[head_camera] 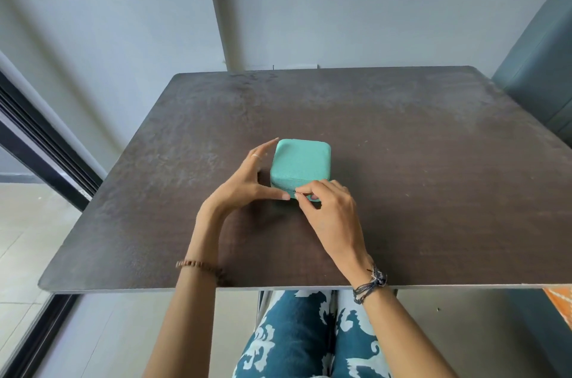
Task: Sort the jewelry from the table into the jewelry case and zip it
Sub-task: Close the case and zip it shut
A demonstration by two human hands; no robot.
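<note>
We brace jewelry case point(299, 162) with flat, straight-fingered left hand point(244, 182); right hand point(328, 207) grip pinches zipper pull point(296, 193). Pull steadily along seam, lid closed.

A plain home room: a dark bench point(402, 160) against bare grey walls point(108, 21), pale floor tiles point(28, 222) lower left, an upholstered seat point(538, 68) at right.
</note>
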